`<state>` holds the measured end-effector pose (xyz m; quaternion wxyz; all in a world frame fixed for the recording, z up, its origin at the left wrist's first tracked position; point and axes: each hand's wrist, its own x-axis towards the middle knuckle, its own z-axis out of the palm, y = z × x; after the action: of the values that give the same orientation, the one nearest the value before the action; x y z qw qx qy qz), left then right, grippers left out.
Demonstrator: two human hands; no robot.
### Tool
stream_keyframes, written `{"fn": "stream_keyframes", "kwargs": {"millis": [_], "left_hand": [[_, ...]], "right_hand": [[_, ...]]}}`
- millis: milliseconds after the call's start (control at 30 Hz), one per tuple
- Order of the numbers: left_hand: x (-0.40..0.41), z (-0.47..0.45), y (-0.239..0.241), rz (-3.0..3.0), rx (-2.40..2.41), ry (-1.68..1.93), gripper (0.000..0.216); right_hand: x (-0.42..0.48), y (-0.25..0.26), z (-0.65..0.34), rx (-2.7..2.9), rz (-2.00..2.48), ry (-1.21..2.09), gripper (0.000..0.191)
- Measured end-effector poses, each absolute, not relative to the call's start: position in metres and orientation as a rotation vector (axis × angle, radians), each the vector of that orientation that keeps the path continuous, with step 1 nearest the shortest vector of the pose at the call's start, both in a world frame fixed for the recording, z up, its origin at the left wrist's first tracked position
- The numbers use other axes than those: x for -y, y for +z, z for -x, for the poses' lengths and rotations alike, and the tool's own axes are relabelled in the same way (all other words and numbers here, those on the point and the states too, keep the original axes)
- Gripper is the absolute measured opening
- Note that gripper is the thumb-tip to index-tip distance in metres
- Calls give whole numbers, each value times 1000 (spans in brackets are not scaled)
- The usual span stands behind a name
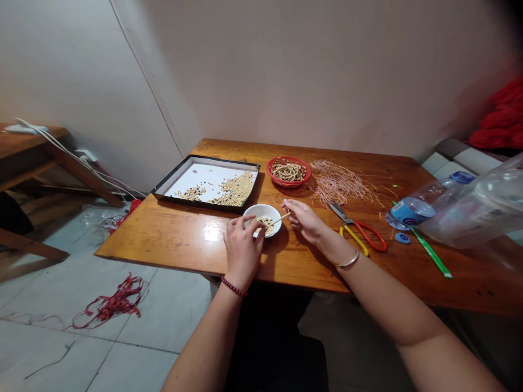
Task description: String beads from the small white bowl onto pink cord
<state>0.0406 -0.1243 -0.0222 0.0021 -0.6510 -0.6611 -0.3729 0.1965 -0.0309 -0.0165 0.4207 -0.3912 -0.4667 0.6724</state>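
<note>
A small white bowl [267, 211] of pale beads sits near the front edge of the wooden table [171, 234]. My left hand [242, 245] rests beside it, its fingertips pinched at the bowl's left rim over the beads. My right hand [304, 219] pinches a thin strand threaded with beads [279, 220] that reaches into the bowl. A dark red bead bracelet circles my left wrist and a metal bangle my right.
A shallow black tray [186, 173] with loose beads lies at the back left. A red basket [289, 172] of strung beads, a pile of pink cord [341, 182], scissors [359, 231], a plastic bottle [425, 209], a blue cap and a green stick lie to the right. Red cord lies on the floor [114, 302].
</note>
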Motion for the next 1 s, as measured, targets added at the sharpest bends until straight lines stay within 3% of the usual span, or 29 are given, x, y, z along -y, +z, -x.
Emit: {"fn": "stream_keyframes", "kwargs": {"millis": [400, 633, 1000], "left_hand": [[115, -37, -29, 2123, 2069, -1684, 16], [114, -37, -28, 2103, 2046, -1807, 18], [121, -45, -18, 2198, 1974, -1969, 18]], "right_hand": [[27, -13, -200, 1290, 950, 1418, 27], [31, -9, -199, 1228, 848, 1618, 36], [42, -9, -196, 1815, 741, 1511, 33]]}}
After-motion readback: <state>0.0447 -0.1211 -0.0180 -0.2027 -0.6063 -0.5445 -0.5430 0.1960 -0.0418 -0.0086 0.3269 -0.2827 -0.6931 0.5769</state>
